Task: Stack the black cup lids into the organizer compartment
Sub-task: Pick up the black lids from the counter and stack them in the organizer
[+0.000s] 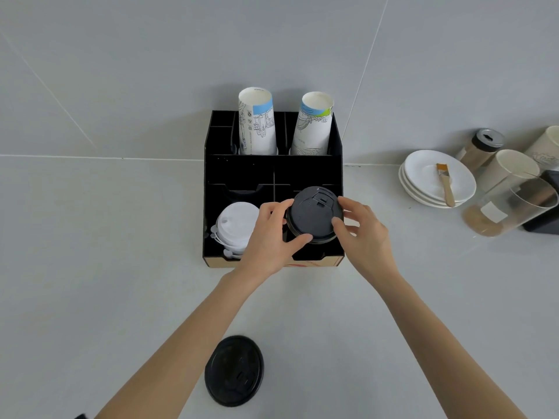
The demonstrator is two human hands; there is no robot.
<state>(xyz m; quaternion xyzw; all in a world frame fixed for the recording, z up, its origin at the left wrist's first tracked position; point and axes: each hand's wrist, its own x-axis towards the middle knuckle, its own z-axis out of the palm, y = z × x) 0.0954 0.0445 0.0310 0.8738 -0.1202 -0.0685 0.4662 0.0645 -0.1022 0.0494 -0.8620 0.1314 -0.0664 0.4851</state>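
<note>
The job looks partly done. Both hands grip a stack of black lids [314, 215] over the front right compartment of the black organizer [242, 173]: the left hand [269, 237] pinches its near-left rim, the right hand [361, 228] its right rim. Whether the stack already rests on the compartment floor cannot be told. One more black lid [234, 370] lies flat on the desk [90, 267], well apart. The held stack faces top up, tipped slightly toward the person, its axis near vertical. White lids [234, 226] fill the left compartment.
</note>
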